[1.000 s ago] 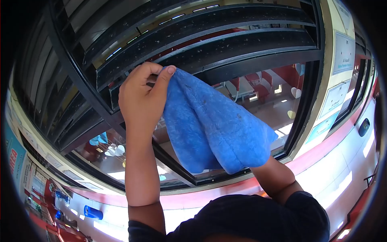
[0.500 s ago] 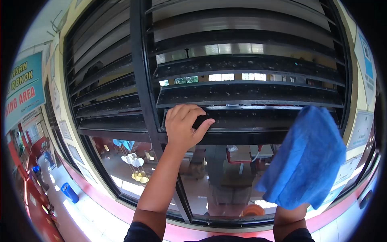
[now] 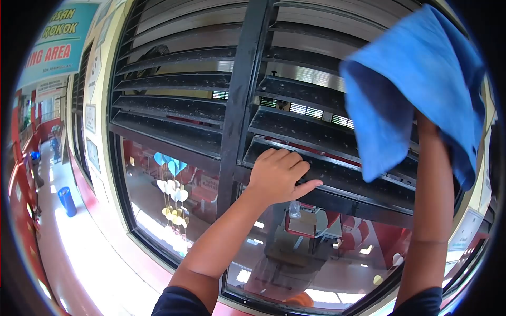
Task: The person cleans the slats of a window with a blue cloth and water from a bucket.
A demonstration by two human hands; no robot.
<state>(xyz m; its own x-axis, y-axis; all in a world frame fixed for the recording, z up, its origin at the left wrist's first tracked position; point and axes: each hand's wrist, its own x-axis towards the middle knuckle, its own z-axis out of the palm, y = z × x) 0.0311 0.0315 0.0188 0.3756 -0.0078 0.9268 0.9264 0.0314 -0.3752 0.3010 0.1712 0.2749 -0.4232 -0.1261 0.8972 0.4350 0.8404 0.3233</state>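
Observation:
My left hand (image 3: 279, 176) is hooked over the lowest louvre slat (image 3: 358, 181) of a dark window, its fingers curled across the upper edge and the thumb lying along the front. Raised at the upper right, a blue cloth (image 3: 416, 68) drapes over my right hand, which is hidden beneath it. Only my right forearm (image 3: 433, 205) and wrist emerge below the folds. The cloth hangs in front of the right ends of several slats, covering part of them. Pale specks dot the slats.
A black upright frame bar (image 3: 238, 89) divides the louvres. Below is a glass pane with hanging heart decorations (image 3: 171, 187) visible on the left side. A blue bin (image 3: 67, 201) stands along the walkway at left, under a teal sign (image 3: 58, 42).
The view has swung left and tilted. My right hand has lifted the blue cloth higher, up against the upper slats. My left hand stays on the lowest slat.

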